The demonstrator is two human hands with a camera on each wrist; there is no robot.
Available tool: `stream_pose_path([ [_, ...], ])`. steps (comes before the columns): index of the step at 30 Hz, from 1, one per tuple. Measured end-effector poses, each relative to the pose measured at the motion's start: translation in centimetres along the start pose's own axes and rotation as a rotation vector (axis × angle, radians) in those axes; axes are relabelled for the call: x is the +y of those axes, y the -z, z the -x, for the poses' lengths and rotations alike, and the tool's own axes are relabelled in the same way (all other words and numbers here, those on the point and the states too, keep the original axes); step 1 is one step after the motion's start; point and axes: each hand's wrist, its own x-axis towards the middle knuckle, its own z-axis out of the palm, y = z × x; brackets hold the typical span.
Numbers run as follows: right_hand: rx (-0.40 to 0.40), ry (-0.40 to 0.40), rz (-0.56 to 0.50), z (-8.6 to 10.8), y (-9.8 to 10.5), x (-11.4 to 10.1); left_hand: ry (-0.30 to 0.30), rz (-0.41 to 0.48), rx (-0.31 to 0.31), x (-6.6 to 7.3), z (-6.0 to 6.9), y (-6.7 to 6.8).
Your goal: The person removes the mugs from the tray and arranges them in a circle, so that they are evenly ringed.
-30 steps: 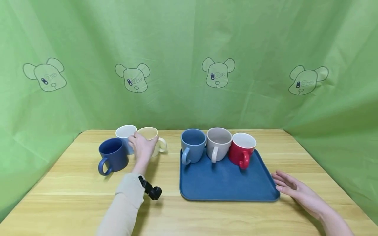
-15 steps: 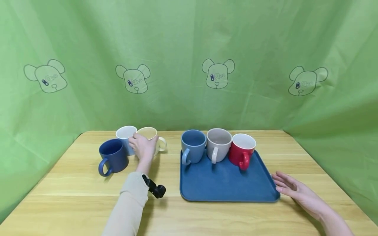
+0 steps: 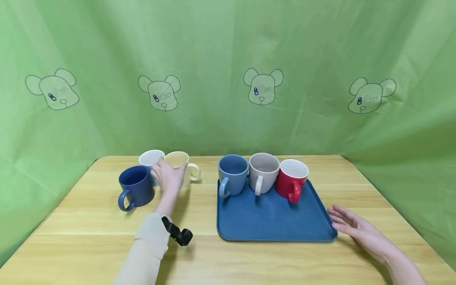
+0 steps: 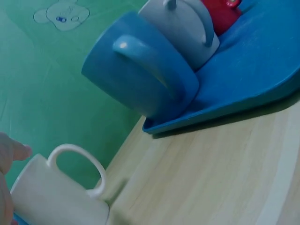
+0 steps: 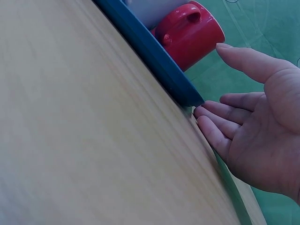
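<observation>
On the left of the table, my left hand [image 3: 168,174] grips the cream mug [image 3: 186,180] near its rim, thumb towards the handle side; the palm hides much of its front. In the left wrist view this mug [image 4: 61,192] stands upright on the wood. A light blue mug with a white inside [image 3: 151,157] stands close behind the fingers, and a dark blue mug [image 3: 140,192] sits to the left. On the right, my right hand [image 3: 363,231] lies with extended fingers at the blue tray's [image 3: 274,221] right edge; in the right wrist view its fingertips [image 5: 199,111] touch the tray corner.
A blue mug [image 3: 233,178], a grey mug [image 3: 263,174] and a red mug with a white inside [image 3: 290,182] stand in a row along the tray's back, handles forward. A green curtain [image 3: 228,118] borders the table. A black wrist camera [image 3: 181,236] juts from the left sleeve.
My left wrist shifts slightly right and then back left, while the hand stays at the cream mug. The mugs, the tray and my right hand keep their places.
</observation>
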Motion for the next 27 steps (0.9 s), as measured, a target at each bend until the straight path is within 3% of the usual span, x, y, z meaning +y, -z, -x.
stream_pose_path([
  [10, 0.002, 0.009, -0.019, 0.1, -0.1, 0.0, -0.099, 0.072, -0.145, 2.6, 1.8, 1.0],
  [16, 0.003, 0.008, -0.015, 0.1, -0.2, 0.0, -0.168, 0.108, -0.209, 3.8, 3.2, 0.7],
  [27, 0.005, 0.011, -0.008, 0.2, -0.3, 0.0, -0.215, 0.199, -0.342, 5.7, 5.4, 0.0],
])
